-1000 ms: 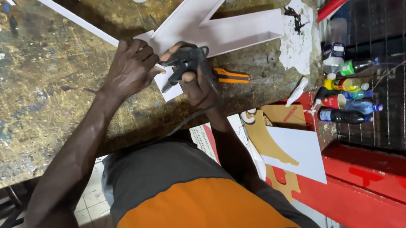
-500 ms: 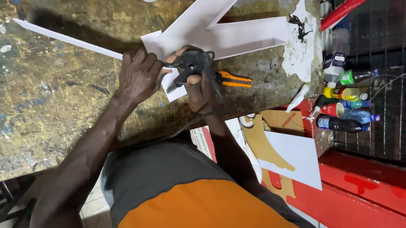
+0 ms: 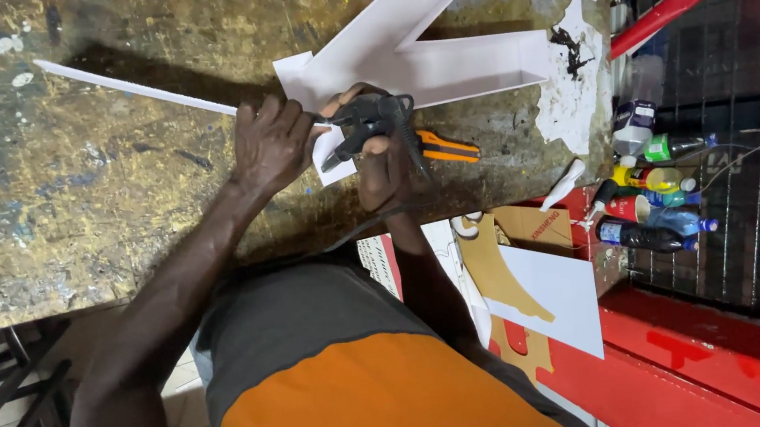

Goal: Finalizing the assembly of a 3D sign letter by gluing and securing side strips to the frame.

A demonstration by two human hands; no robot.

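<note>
Both hands meet: left hand (image 3: 271, 145) pinches 1 long thin white plastic strip (image 3: 136, 88), its long axis running up-left; right hand (image 3: 384, 161) grips a black glue gun (image 3: 368, 120), nozzle toward it.

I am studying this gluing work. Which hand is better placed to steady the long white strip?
The left hand, probably: it already rests on the white strip, while the right hand grips the black glue gun.

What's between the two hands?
In the head view, a white strip's end lies between the left hand and the right hand, which grips a black tool.
</note>
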